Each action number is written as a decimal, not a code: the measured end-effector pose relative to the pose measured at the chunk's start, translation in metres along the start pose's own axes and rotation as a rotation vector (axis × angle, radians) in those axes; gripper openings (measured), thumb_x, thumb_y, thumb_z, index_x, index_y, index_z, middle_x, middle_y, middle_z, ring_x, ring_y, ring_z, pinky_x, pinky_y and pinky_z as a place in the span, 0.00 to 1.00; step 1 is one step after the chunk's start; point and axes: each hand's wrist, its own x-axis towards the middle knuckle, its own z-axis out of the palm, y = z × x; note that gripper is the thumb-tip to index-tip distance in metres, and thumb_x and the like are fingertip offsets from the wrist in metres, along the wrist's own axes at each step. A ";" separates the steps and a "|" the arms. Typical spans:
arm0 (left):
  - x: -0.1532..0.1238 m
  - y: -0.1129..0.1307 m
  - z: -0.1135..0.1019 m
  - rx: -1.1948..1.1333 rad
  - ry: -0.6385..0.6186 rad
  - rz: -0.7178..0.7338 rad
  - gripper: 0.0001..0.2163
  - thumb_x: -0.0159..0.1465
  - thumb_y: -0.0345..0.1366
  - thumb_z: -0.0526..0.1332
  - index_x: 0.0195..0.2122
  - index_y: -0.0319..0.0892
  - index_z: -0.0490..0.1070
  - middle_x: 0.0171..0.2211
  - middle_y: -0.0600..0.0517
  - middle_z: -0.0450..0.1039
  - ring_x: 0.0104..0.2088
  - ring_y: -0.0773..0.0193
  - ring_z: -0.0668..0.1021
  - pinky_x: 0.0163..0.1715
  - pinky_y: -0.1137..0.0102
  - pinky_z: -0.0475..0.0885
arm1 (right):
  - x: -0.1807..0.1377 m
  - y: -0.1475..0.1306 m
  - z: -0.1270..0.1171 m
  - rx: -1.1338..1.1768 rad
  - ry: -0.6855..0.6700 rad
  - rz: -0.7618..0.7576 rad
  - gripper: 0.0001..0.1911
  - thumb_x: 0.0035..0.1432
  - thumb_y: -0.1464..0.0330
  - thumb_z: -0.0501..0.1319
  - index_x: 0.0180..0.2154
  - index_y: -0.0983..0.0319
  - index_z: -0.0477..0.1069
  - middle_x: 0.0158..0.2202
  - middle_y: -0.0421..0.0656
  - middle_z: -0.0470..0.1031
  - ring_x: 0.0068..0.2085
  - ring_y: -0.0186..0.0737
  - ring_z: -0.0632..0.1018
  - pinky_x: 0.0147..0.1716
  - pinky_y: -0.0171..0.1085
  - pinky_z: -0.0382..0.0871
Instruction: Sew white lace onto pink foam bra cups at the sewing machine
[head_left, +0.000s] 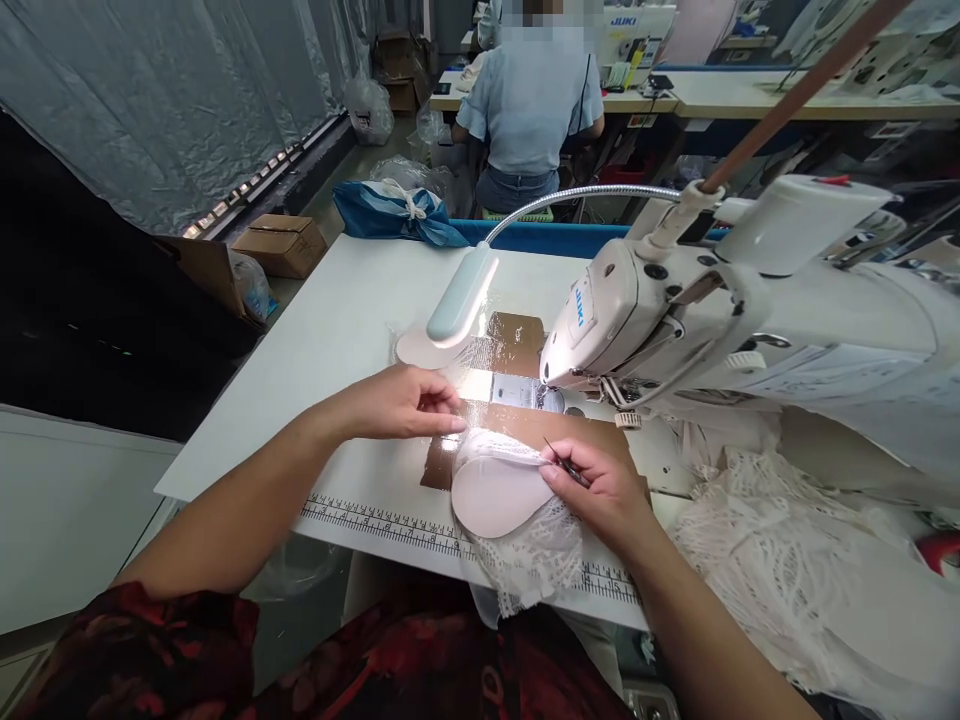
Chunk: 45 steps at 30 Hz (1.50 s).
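Observation:
My left hand (420,403) is beside the sewing machine's needle area, fingers curled and thumb apart from them; I see nothing held. It is close to sheer lace mesh on the machine bed. My right hand (596,490) pinches the edge of a pale bra cup (499,495) with white lace along its top. A slim dark pointed tool, perhaps thread snips (568,468), is also in that hand, its tip sticking out past the fingers. More lace (525,565) hangs from the cup over the table's front edge. Another pale cup (431,350) lies behind my left hand.
A white JUKI sewing machine (622,310) stands on the right of the white table (315,330). A lamp (461,300) hangs over the bed on a bendable arm. A lace pile (772,560) lies at right. A person (532,100) sits ahead. Boxes (281,245) stand left.

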 end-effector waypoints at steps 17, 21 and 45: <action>0.014 -0.009 0.084 -0.761 -0.016 0.002 0.14 0.58 0.44 0.67 0.31 0.35 0.73 0.24 0.54 0.67 0.24 0.72 0.67 0.24 0.77 0.61 | -0.020 -0.006 -0.015 -0.009 -0.140 0.109 0.19 0.63 0.53 0.52 0.47 0.58 0.67 0.36 0.43 0.75 0.36 0.40 0.76 0.36 0.37 0.69; 0.012 -0.009 0.089 -0.718 -0.010 0.049 0.14 0.59 0.44 0.66 0.34 0.35 0.75 0.31 0.50 0.72 0.32 0.66 0.73 0.32 0.73 0.66 | -0.010 -0.012 -0.012 -0.061 -0.174 0.011 0.18 0.62 0.54 0.54 0.47 0.57 0.69 0.38 0.43 0.76 0.36 0.40 0.76 0.36 0.38 0.69; 0.009 0.010 0.032 0.267 0.314 0.166 0.16 0.64 0.46 0.58 0.28 0.38 0.74 0.25 0.52 0.69 0.27 0.66 0.69 0.27 0.73 0.61 | -0.001 -0.010 0.016 -0.102 0.030 -0.152 0.19 0.56 0.63 0.62 0.49 0.58 0.66 0.43 0.46 0.75 0.40 0.42 0.77 0.37 0.37 0.69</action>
